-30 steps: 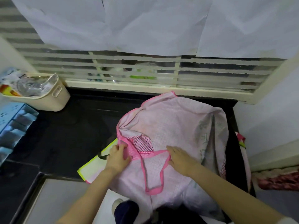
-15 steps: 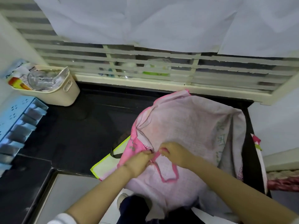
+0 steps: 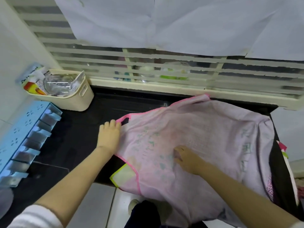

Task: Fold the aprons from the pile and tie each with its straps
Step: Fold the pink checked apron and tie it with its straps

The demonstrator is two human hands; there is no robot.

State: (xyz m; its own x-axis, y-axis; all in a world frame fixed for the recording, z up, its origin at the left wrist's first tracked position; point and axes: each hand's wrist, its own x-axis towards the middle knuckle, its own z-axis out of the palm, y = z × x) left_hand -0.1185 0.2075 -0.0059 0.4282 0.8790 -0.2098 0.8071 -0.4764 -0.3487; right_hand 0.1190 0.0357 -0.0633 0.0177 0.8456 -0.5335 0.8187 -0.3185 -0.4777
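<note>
A pale pink apron point(image 3: 197, 137) with pink edging lies spread over the black counter point(image 3: 79, 139), its lower part hanging off the front edge. My left hand point(image 3: 109, 136) rests flat at the apron's left edge, fingertips touching the pink hem. My right hand point(image 3: 186, 157) lies flat on the middle of the cloth, fingers straight. A yellow-edged apron point(image 3: 125, 175) pokes out from under the pink one at the front. More cloth with pink and green trim point(image 3: 283, 150) shows at the right edge.
A cream basket point(image 3: 72, 96) full of packets stands at the back left. A blue plastic rack point(image 3: 24, 139) runs along the left side. A louvred window point(image 3: 164, 69) with white sheets above closes off the back. Floor tiles point(image 3: 98, 206) show below the counter edge.
Both hands were together at the pink strap near the middle. Now the left part of the apron is flattened out leftward, the left hand has moved to its edge and the right hand presses the middle.
</note>
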